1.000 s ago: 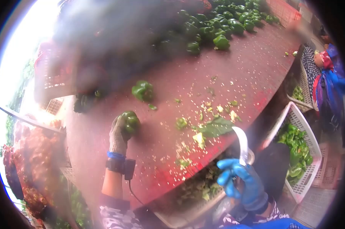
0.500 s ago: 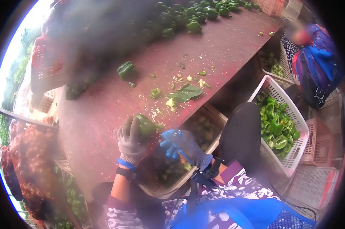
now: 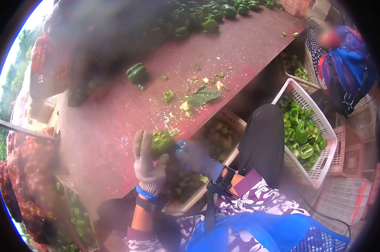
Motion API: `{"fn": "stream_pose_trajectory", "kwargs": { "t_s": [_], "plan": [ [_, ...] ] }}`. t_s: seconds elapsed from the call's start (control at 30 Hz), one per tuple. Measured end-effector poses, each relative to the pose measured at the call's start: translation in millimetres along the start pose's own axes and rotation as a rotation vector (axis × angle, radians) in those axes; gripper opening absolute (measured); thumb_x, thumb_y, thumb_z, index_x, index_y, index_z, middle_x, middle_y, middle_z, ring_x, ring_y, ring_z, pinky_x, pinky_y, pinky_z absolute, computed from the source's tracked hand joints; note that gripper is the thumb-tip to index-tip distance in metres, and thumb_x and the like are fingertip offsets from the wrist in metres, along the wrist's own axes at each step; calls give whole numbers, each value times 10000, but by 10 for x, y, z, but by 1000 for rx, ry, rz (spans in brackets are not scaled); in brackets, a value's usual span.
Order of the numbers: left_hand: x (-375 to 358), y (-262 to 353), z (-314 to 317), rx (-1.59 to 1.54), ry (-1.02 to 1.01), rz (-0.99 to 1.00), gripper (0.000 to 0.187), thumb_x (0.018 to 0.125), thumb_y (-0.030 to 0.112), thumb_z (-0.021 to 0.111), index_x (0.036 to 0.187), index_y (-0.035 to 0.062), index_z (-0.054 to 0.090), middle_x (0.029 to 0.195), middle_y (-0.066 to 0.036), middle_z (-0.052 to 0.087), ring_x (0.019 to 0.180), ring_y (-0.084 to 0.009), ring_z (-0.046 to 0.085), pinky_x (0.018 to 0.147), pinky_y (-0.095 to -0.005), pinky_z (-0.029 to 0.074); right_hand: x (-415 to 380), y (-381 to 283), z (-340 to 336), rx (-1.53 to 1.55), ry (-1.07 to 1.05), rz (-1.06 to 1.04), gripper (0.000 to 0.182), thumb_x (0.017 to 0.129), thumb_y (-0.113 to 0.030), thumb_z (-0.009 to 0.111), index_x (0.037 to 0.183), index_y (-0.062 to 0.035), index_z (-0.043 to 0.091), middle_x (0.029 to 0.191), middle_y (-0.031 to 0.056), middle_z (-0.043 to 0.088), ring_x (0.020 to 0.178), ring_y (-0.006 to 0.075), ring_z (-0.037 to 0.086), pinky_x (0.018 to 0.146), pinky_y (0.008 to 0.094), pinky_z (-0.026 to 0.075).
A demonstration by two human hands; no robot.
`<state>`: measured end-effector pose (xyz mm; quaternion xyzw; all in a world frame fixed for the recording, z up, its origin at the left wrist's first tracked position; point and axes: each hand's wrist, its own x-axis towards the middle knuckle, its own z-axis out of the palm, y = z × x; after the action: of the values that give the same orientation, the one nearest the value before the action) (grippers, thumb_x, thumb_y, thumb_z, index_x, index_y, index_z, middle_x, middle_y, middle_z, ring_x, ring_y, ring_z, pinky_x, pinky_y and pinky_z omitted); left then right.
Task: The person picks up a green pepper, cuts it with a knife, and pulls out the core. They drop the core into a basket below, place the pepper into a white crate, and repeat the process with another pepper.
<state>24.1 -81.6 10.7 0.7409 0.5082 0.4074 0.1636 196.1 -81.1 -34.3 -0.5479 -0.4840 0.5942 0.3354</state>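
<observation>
My left hand (image 3: 150, 166), in a pale knitted glove, grips a green bell pepper (image 3: 162, 142) above the near edge of the red tabletop (image 3: 114, 115). The pepper's lumpy end faces up. Against its right side is my right hand (image 3: 198, 157), in a blue-grey glove; it is blurred, with the fingers curled, and whatever they hold is hidden. Beyond them on the table lie another bell pepper (image 3: 136, 73), a green leaf (image 3: 203, 96), a cut-off pepper core (image 3: 168, 96) and scattered pale seeds.
Many whole peppers (image 3: 210, 25) are heaped at the far side. Under the table edge stands a crate of scraps (image 3: 237, 119). Right of my knee, a white crate (image 3: 332, 145) holds halved peppers (image 3: 303, 134). A person in blue (image 3: 353, 63) sits at the right.
The pepper has turned so its lumpy end shows. My right hand has moved up and left against it, and the orange-brown thing by its fingers is out of sight.
</observation>
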Motion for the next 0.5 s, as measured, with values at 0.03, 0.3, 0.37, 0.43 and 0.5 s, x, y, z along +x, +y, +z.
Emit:
{"fn": "stream_pose_trajectory", "kwargs": {
  "t_s": [0.03, 0.3, 0.37, 0.43, 0.5],
  "plan": [
    [-15, -1, -6, -2, -10, -29, 721, 727, -23, 742, 1408, 59, 520, 1505, -207, 428, 1315, -364, 516, 1014, -391, 491, 6, 10, 13, -28, 0, -14, 169, 890, -179, 633, 907, -12, 654, 660, 96, 643, 579, 191, 634, 576, 358, 510],
    [-198, -108, -20, 92, -58, -196, 777, 722, -24, 748, 1447, 53, 478, 1528, -227, 398, 1333, -357, 503, 1047, -390, 459, -46, 35, 83, -73, -74, -75, 165, 859, -168, 646, 882, -5, 660, 651, 110, 650, 584, 204, 648, 564, 365, 512],
    [-219, -109, -19, 148, -76, -147, 833, 710, 0, 787, 1468, 83, 451, 1491, -248, 434, 1283, -381, 551, 959, -409, 529, -64, -4, 59, -78, -109, -138, 160, 860, -165, 645, 879, -6, 660, 653, 109, 650, 587, 197, 650, 558, 359, 510],
    [-253, -186, 69, 117, 8, -115, 883, 703, -1, 789, 1492, 70, 398, 1456, -261, 460, 1258, -394, 564, 952, -420, 529, -109, -118, 57, -28, -169, -68, 153, 863, -157, 638, 869, -5, 658, 660, 105, 654, 583, 185, 645, 554, 352, 507],
    [-274, -223, 99, 114, 35, -111, 924, 696, -1, 791, 1508, 55, 352, 1424, -268, 485, 1233, -405, 576, 945, -429, 530, -116, -154, 52, -6, -213, -19, 145, 872, -147, 610, 860, -9, 655, 668, 87, 659, 565, 157, 634, 535, 320, 503]
  ]
}}
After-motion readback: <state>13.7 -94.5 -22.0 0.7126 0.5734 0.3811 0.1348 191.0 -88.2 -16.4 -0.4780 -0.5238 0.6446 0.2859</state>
